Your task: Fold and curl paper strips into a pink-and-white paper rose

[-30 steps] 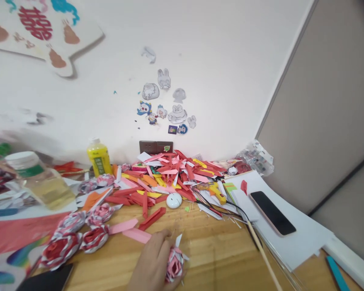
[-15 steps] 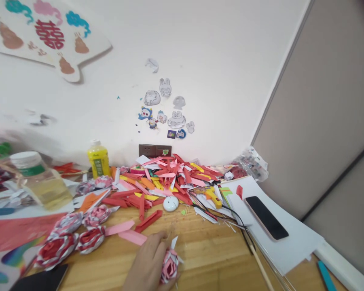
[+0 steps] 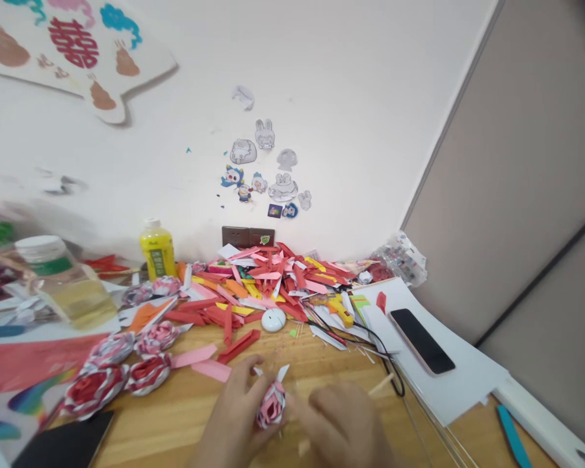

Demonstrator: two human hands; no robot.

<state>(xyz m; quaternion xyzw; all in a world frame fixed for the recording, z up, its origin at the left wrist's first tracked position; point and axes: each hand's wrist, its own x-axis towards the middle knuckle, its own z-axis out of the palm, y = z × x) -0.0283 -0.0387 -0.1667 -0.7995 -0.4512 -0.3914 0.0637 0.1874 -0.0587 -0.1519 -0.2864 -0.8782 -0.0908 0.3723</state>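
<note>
My left hand (image 3: 236,413) is curled around a folded paper rose (image 3: 272,408) in pink and white, holding it at the table's front. Close by on its right is my right hand (image 3: 346,422), blurred by motion, with its fingers closed on a thin wooden stick (image 3: 381,385). The stick slants across behind the hand, and one end shows below the fingers. Pink paper strips (image 3: 209,369) lie just beyond my left hand. Several finished paper roses (image 3: 149,374) in red, pink and white sit together to the left.
A heap of folded paper strips (image 3: 277,273) lines the wall. Before it are a white earbud case (image 3: 273,320) and a yellow glue gun (image 3: 340,309) with its black cable. A phone (image 3: 422,341) rests on white paper at right. A yellow bottle (image 3: 158,250) and a jar (image 3: 71,286) stand left.
My right hand has come into view beside the rose, with the wooden stick lifted from the right side of the table. My left hand still holds the rose, now tilted slightly differently.
</note>
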